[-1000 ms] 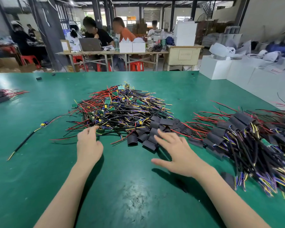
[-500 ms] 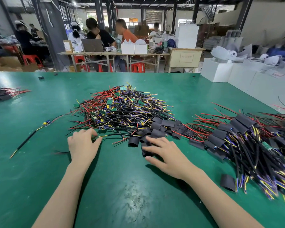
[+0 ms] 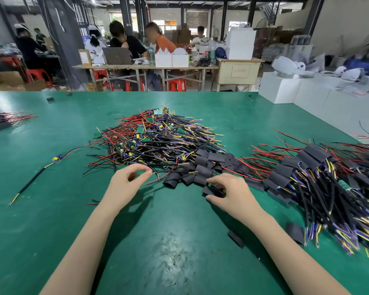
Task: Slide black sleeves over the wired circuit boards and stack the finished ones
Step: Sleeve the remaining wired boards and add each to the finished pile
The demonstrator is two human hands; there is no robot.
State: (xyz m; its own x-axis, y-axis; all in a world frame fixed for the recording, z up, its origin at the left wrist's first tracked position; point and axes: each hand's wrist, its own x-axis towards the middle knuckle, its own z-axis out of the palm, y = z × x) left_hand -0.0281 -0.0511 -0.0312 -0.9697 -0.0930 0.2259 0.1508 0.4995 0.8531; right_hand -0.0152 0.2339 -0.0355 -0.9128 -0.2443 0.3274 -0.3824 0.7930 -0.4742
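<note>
Green mat (image 3: 179, 241) fills lower frame, worn patch bottom centre. Centre: big tangle of unsleeved wired circuit boards (image 3: 153, 139), red/black/yellow leads knotted every which way. Right edge: stack of finished ones (image 3: 320, 184), sprawling, not squared. Between the two, loose black sleeves (image 3: 200, 167) in a heap w/ leads running under them. Left hand (image 3: 126, 184) at near edge of tangle, thumb + forefinger closing on a wire tip, not clearly clamped yet. Right hand (image 3: 232, 192) curled over one sleeve (image 3: 211, 191), fingertips pinching it. Risks, prob. biggest first: pulling one lead drags neighbours + scatters sleeves; sprawling stack likely snags new adds; flattened sleeve may catch on board parts; stray sleeve (image 3: 235, 238) lower right easily missed.
</note>
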